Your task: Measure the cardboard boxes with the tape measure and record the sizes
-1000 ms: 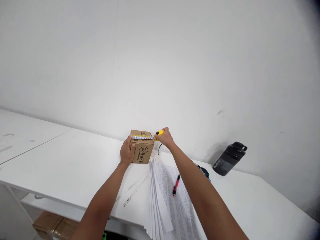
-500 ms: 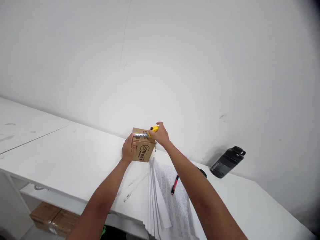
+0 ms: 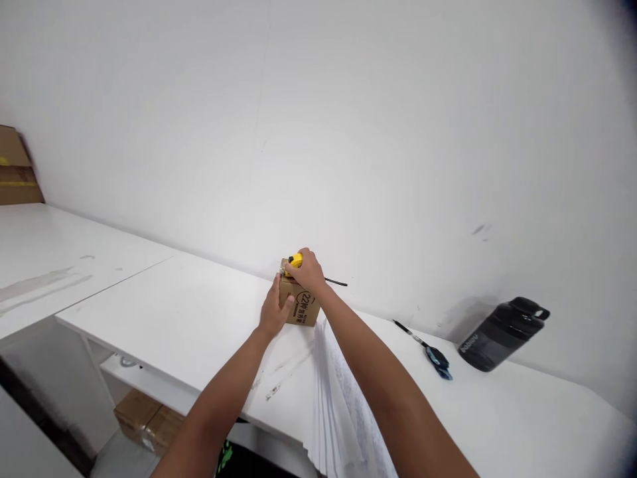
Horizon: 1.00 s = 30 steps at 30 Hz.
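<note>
A small brown cardboard box [image 3: 304, 310] with black print stands on the white table [image 3: 199, 318] close to the wall. My left hand [image 3: 275, 311] presses against the box's left side, fingers flat and thumb up on its front. My right hand [image 3: 307, 271] is closed around a yellow tape measure [image 3: 295, 259] resting on the box's top left corner. Almost no tape shows. A black strap trails from the tape measure toward the right.
A stack of printed white papers [image 3: 343, 405] overhangs the table's near edge under my right arm. To the right lie blue-handled scissors [image 3: 432, 350] and a dark water bottle [image 3: 502, 332] on its side. Cardboard boxes [image 3: 144, 419] sit under the table; another cardboard piece [image 3: 14, 169] leans at far left.
The tape stretched across the box top has drawn back in, and my right hand moved left with the tape measure to the box's left corner. The view has shifted left.
</note>
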Motion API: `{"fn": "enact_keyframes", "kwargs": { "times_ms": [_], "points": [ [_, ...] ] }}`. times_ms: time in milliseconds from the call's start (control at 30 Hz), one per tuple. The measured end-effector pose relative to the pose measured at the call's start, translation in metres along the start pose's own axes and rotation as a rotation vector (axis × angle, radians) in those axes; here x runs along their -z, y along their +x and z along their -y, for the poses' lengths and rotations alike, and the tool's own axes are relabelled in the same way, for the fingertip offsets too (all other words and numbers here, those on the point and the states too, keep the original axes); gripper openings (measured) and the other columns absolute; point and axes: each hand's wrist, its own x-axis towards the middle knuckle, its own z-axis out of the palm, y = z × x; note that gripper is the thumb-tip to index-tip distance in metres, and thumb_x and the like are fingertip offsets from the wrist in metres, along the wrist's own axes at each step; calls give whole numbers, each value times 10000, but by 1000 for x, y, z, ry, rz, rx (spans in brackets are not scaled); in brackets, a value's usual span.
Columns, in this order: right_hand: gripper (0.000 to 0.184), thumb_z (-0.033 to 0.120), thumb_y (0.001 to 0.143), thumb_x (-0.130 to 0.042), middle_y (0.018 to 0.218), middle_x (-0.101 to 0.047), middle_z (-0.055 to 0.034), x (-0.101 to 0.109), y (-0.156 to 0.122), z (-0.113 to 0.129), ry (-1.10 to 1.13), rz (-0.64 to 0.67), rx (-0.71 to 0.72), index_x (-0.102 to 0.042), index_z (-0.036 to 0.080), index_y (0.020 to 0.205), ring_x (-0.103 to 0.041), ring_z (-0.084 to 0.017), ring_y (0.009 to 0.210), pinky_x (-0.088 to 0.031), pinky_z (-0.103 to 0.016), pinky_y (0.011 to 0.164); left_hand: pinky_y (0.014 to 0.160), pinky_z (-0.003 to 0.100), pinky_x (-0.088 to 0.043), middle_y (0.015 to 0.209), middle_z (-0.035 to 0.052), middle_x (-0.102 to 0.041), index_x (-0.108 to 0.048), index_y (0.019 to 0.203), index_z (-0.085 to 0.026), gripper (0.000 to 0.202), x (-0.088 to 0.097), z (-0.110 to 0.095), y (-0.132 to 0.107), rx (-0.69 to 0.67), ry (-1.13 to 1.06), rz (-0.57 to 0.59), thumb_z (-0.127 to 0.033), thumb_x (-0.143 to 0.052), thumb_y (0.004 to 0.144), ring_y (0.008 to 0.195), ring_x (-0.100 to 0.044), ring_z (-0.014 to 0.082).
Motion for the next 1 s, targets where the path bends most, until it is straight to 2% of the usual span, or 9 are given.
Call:
{"fn": "enact_keyframes", "kwargs": {
  "times_ms": [133,267,367,500,633,733,833,933,1000],
  "points": [
    [428,465,771,-563,1085,-541,-57,-14,-1,0,85,-64,41,-424,233,1103,-562,-220,955,-447,-344,823,1102,487,-350,1568,121,-286,-92,1544,-266,836,-1,4,-3,19,37,-27,-471,-563,884,1415,-327,292],
    [567,497,753,-603,1137,-568,-70,-19,-7,-9,198,-101,-9,-382,229,1201,-585,-229,991,-465,-344,826,1081,492,-372,1537,125,-339,-131,1537,-266,845,-5,5,-2,26,82,-33,-472,-592,860,1386,-368,300],
    [569,516,761,-610,1193,-580,-63,-16,-12,-16,244,-80,28,-411,247,1221,-574,-234,1064,-455,-361,891,1092,497,-359,1532,122,-346,-139,1534,-263,848,-6,4,-1,25,114,-37,-471,-598,852,1388,-362,299],
    [555,451,798,-587,1314,-540,-49,-8,-15,-23,246,-14,79,-425,285,1303,-526,-238,1172,-418,-401,976,1105,506,-341,1530,125,-347,-138,1534,-260,855,-7,5,-1,15,136,-37,-469,-602,848,1396,-347,302],
    [516,413,814,-570,1276,-536,-48,-9,-18,-27,287,-14,56,-472,304,1309,-533,-250,1149,-429,-434,974,1106,512,-340,1529,130,-341,-148,1534,-264,853,-9,9,-1,47,97,-34,-468,-610,846,1399,-340,310],
    [485,430,807,-590,1218,-551,-46,-8,-25,-26,418,-131,41,-521,308,1272,-546,-243,1118,-451,-424,966,1118,491,-330,1551,122,-303,-144,1534,-259,838,-11,9,2,30,62,-35,-462,-597,859,1417,-311,299],
    [527,476,806,-603,1189,-549,-63,6,-33,-22,561,-271,0,-516,293,1293,-577,-227,1050,-502,-381,896,1123,494,-314,1537,129,-331,-139,1533,-246,822,-11,3,4,-23,88,-31,-464,-578,873,1402,-336,291],
    [570,511,815,-593,1196,-524,-83,31,-36,-23,502,-458,-57,-501,277,1327,-578,-232,1044,-500,-370,893,1129,532,-263,1449,132,-453,-323,1470,-241,649,-10,-7,6,-129,166,-57,-506,-499,905,1347,-403,304],
    [619,532,822,-576,1198,-534,-91,47,-35,-28,480,-522,-139,-448,277,1371,-581,-243,1048,-495,-383,904,1093,519,-310,1295,134,-568,-475,1361,-232,554,-9,-14,7,-190,150,-100,-564,-407,923,1236,-500,299]
  ]
}}
